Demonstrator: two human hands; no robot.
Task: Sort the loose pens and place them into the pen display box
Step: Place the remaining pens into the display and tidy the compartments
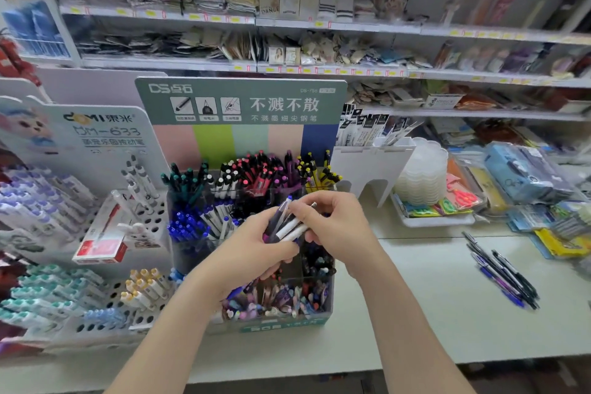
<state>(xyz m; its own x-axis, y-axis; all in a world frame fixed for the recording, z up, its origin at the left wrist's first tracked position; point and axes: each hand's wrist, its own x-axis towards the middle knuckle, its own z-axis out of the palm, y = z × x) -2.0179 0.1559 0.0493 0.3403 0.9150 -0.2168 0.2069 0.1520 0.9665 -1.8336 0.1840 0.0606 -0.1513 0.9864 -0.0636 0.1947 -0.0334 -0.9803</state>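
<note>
Two hands meet above the middle of the pen display box [281, 318], and the bundle of pens [287, 225] lies between them, directly over the box's central compartments. The left hand [256, 249] is curled closed around the lower part of the bundle, fingers wrapped from below. The right hand [335, 224] is pinched on the upper ends of the pens, thumb and fingertips closed on them — no gap visible between fingers and pens. At least three pens are distinguishable in the bundle: one purple-barrelled, two with white barrels; the exact total cannot be determined because the fingers cover part of it.

One display box stands on the white counter [415, 297], divided into tiered compartments holding teal, white, red, purple, yellow and blue pens; its green header card [241, 102] rises behind. A second group — the loose pens [502, 275] — lies flat on the counter well to the right of both hands, roughly parallel, dark and purple barrels, about six or more; blur prevents a firm count. Separate pen racks [80, 233] stand to the left of the box.
</note>
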